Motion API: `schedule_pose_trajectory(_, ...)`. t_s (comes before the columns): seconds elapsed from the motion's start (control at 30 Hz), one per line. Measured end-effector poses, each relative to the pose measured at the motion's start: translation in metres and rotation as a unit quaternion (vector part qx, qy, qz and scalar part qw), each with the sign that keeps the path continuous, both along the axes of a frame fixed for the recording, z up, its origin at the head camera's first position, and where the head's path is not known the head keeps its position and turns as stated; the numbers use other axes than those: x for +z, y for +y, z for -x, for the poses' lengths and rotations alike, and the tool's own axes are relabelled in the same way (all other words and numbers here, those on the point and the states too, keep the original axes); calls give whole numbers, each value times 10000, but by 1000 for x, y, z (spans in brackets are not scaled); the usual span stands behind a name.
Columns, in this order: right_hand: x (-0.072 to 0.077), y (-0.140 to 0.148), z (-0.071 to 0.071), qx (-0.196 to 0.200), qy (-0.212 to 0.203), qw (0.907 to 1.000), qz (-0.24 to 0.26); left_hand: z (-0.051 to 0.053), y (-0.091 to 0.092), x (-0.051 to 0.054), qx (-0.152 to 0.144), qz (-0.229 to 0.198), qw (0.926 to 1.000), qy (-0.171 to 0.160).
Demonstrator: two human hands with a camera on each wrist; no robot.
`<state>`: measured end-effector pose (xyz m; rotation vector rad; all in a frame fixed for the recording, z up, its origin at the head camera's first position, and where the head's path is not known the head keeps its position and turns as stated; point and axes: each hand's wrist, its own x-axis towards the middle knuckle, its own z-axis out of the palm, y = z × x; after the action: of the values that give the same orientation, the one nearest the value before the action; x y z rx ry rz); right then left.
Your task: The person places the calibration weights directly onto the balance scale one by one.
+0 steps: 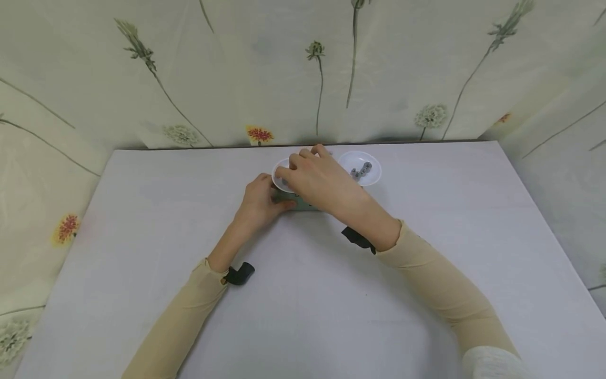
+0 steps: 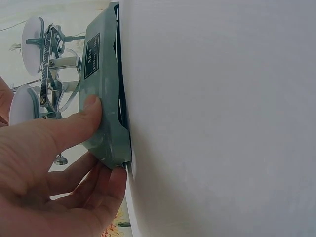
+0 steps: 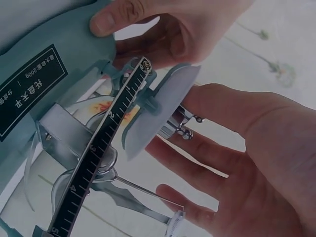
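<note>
A green tray balance (image 2: 106,74) with two white pans stands near the table's back edge. My left hand (image 1: 258,202) grips the left end of its base, thumb on the front face and fingers round the end. Over the left pan (image 3: 163,108), my right hand (image 1: 322,179) has its thumb and fingers curled about shiny metal weights (image 3: 174,121) with small round knobs. Both fingertips nearest the weights are partly hidden by the pan. Several small grey metal pieces (image 1: 363,169) lie in the right pan (image 1: 347,158).
A white-covered table (image 1: 303,295) carries the balance. Behind it hangs a flower-printed cloth (image 1: 265,73). The graduated black scale bar (image 3: 94,153) runs along the balance's front, and a thin metal rod (image 3: 148,192) sticks out near my right fingers.
</note>
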<state>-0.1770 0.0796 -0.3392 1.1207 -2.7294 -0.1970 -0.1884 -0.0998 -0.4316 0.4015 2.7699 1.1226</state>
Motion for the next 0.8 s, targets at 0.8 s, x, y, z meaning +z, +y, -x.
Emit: schedule_pose_trajectory(0.8,2,15,-6,204,229,9982,507,0,1,-1,44,-16,10000,23)
